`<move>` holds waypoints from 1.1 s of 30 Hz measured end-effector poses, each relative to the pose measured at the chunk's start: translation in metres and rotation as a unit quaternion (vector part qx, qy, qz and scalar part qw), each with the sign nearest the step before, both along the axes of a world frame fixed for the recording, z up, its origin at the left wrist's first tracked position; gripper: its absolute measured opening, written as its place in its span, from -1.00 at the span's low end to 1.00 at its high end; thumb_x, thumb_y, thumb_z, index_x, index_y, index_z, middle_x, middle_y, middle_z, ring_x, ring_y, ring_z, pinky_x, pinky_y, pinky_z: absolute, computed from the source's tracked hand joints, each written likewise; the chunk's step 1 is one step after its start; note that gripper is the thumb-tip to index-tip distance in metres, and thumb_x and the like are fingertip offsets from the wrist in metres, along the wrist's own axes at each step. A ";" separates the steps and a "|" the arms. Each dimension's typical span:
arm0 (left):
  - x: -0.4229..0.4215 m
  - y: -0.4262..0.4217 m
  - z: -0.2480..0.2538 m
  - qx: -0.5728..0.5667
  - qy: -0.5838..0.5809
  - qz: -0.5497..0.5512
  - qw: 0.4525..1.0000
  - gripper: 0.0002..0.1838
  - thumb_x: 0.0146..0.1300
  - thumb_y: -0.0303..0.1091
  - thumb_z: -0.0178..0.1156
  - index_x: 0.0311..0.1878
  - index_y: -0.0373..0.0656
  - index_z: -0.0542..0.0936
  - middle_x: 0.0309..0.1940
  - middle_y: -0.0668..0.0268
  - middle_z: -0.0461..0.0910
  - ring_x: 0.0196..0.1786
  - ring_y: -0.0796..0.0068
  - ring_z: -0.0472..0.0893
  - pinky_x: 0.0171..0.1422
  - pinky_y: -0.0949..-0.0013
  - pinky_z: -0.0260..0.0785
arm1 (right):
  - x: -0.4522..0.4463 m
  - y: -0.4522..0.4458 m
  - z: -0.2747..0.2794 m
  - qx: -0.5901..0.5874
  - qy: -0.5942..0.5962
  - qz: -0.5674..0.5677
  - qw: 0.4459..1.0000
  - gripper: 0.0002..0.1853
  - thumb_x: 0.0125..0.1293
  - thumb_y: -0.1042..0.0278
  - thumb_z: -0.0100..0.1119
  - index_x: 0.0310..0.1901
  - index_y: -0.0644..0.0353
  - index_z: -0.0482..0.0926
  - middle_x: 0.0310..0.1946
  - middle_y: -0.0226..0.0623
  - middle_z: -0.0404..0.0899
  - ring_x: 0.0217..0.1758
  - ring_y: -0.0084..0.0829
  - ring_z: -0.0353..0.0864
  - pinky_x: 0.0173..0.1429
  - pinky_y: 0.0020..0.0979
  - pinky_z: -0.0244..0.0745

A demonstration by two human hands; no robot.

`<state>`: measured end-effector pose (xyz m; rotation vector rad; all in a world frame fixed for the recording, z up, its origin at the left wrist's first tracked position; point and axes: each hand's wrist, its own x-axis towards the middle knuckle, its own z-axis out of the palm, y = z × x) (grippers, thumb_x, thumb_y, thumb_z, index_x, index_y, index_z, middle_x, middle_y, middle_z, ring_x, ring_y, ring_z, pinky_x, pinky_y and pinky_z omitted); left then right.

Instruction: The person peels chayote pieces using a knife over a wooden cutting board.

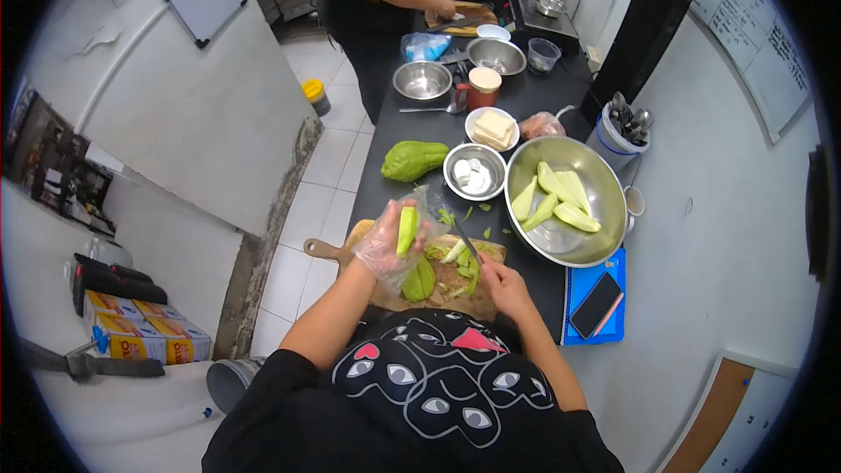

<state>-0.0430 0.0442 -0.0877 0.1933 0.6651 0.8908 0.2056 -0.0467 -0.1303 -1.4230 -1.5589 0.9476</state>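
A clear plastic glove covers my left hand (392, 236), which holds a light green vegetable piece (407, 229) above the cutting board (359, 232). My bare right hand (502, 285) grips a knife (467, 243), its blade pointing up and left over the board. On the board lie a green vegetable piece (419, 280) and scattered green peelings (469, 267). A large steel bowl (604, 250) to the right holds several peeled pieces (554, 184). Behind my left hand rests a whole green vegetable (413, 160), beside a small bowl of white pieces (474, 177).
At the counter's far end a person (377, 0) works at another board (473, 16). Farther along are steel bowls (422, 81), a red jar (483, 89) and a plate of pale blocks (493, 129). A phone (597, 305) lies on a blue folder (619, 276) at right.
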 end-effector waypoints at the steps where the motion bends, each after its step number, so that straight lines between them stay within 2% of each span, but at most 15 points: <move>1: 0.006 0.006 0.005 -0.027 -0.021 0.038 0.999 -0.56 0.29 0.21 -0.05 0.06 0.14 0.35 -0.28 0.15 0.49 -0.36 0.34 0.53 -0.40 0.39 0.42 | -0.005 0.001 0.018 -0.026 -0.018 0.011 0.999 -0.57 0.28 0.01 0.11 0.14 -0.07 0.50 -0.22 -0.09 0.64 -0.50 -0.38 0.60 -0.33 -0.37 0.49; 3: 0.016 0.013 0.014 -0.044 -0.053 0.089 0.994 -0.60 0.32 0.15 -0.06 0.02 0.09 0.37 -0.24 0.14 0.51 -0.30 0.30 0.56 -0.29 0.35 0.47 | -0.011 -0.009 0.060 -0.080 -0.056 0.029 0.995 -0.57 0.24 0.06 0.18 0.14 -0.10 0.50 -0.14 -0.04 0.61 -0.46 -0.30 0.64 -0.28 -0.35 0.51; 6: 0.027 0.020 0.028 -0.013 -0.083 0.126 0.988 -0.65 0.37 0.03 -0.07 -0.06 -0.04 0.40 -0.19 0.13 0.55 -0.15 0.22 0.60 -0.06 0.25 0.55 | -0.019 -0.014 0.096 -0.065 -0.106 0.062 0.990 -0.55 0.19 0.05 0.21 0.13 -0.15 0.51 -0.15 -0.04 0.59 -0.44 -0.17 0.64 -0.29 -0.32 0.51; 7: 0.029 0.021 0.034 -0.015 -0.112 0.130 0.985 -0.67 0.37 0.00 -0.05 -0.08 -0.06 0.42 -0.19 0.14 0.55 -0.15 0.22 0.60 -0.07 0.24 0.55 | -0.020 -0.016 0.101 -0.073 -0.097 0.059 0.991 -0.53 0.17 0.04 0.24 0.13 -0.13 0.50 -0.17 -0.04 0.59 -0.45 -0.11 0.62 -0.30 -0.32 0.51; 9: 0.032 0.024 0.045 -0.018 -0.169 0.138 0.976 -0.70 0.36 -0.06 -0.02 -0.13 -0.10 0.45 -0.18 0.14 0.57 -0.15 0.20 0.60 -0.08 0.22 0.55 | -0.021 -0.018 0.107 -0.083 -0.094 0.055 0.991 -0.52 0.16 0.04 0.25 0.13 -0.13 0.50 -0.19 -0.03 0.59 -0.44 -0.12 0.62 -0.30 -0.32 0.51; 12: 0.026 0.040 0.037 -0.074 -0.209 0.090 0.971 -0.77 0.30 -0.16 0.03 -0.19 -0.12 0.48 -0.25 0.18 0.56 -0.18 0.21 0.60 -0.10 0.19 0.56 | -0.022 -0.019 0.105 -0.071 -0.097 0.049 0.992 -0.52 0.15 0.06 0.26 0.13 -0.12 0.50 -0.23 -0.03 0.60 -0.44 -0.11 0.63 -0.31 -0.32 0.51; 15: 0.027 0.038 0.040 0.006 -0.223 0.105 0.969 -0.80 0.27 -0.20 0.00 -0.23 -0.11 0.47 -0.31 0.21 0.53 -0.25 0.25 0.55 -0.11 0.24 0.55 | -0.021 -0.019 0.102 -0.012 -0.127 0.078 0.989 -0.52 0.14 0.06 0.27 0.13 -0.10 0.51 -0.29 -0.04 0.61 -0.44 -0.10 0.63 -0.32 -0.30 0.51; 16: 0.026 0.040 0.039 0.005 -0.219 0.107 0.970 -0.80 0.28 -0.19 0.00 -0.23 -0.10 0.47 -0.33 0.22 0.52 -0.26 0.26 0.55 -0.12 0.24 0.55 | -0.020 -0.019 0.102 0.013 -0.140 0.093 0.986 -0.51 0.14 0.06 0.27 0.12 -0.10 0.51 -0.30 -0.04 0.62 -0.44 -0.09 0.62 -0.32 -0.30 0.51; 19: 0.028 0.040 0.049 0.004 -0.189 0.123 0.974 -0.80 0.29 -0.17 -0.02 -0.22 -0.08 0.45 -0.35 0.25 0.49 -0.28 0.28 0.54 -0.15 0.25 0.55 | -0.024 -0.021 0.111 0.020 -0.073 0.053 0.996 -0.50 0.13 0.02 0.27 0.13 -0.11 0.51 -0.37 -0.06 0.62 -0.44 -0.09 0.62 -0.33 -0.26 0.50; 22: 0.034 0.029 0.071 0.017 -0.137 0.148 0.979 -0.82 0.30 -0.16 -0.03 -0.21 -0.04 0.43 -0.33 0.26 0.49 -0.27 0.30 0.54 -0.18 0.26 0.54 | -0.021 -0.017 0.117 0.013 -0.153 0.044 0.987 -0.47 0.12 -0.01 0.27 0.15 -0.12 0.50 -0.47 -0.08 0.60 -0.46 -0.09 0.60 -0.35 -0.23 0.48; 25: 0.035 0.027 0.076 0.030 -0.114 0.150 0.982 -0.82 0.32 -0.15 -0.04 -0.20 -0.01 0.42 -0.31 0.26 0.48 -0.27 0.32 0.54 -0.21 0.28 0.53 | -0.020 -0.017 0.114 0.057 -0.174 0.034 0.982 -0.47 0.13 -0.02 0.25 0.16 -0.13 0.49 -0.54 -0.11 0.57 -0.50 -0.09 0.58 -0.39 -0.22 0.45; 28: 0.035 0.027 0.073 0.042 -0.109 0.151 0.982 -0.82 0.32 -0.14 -0.04 -0.20 -0.01 0.42 -0.31 0.27 0.48 -0.28 0.33 0.53 -0.23 0.29 0.53 | -0.020 -0.016 0.114 0.091 -0.171 0.022 0.981 -0.48 0.14 -0.02 0.24 0.16 -0.14 0.49 -0.55 -0.13 0.55 -0.50 -0.11 0.58 -0.40 -0.22 0.45; 33: 0.039 0.025 0.079 0.041 -0.104 0.168 0.979 -0.82 0.32 -0.14 -0.04 -0.20 -0.01 0.42 -0.33 0.27 0.47 -0.30 0.36 0.53 -0.25 0.32 0.50 | -0.019 -0.019 0.117 0.072 -0.191 0.026 0.979 -0.48 0.13 -0.01 0.25 0.16 -0.13 0.49 -0.53 -0.15 0.56 -0.48 -0.13 0.58 -0.38 -0.23 0.46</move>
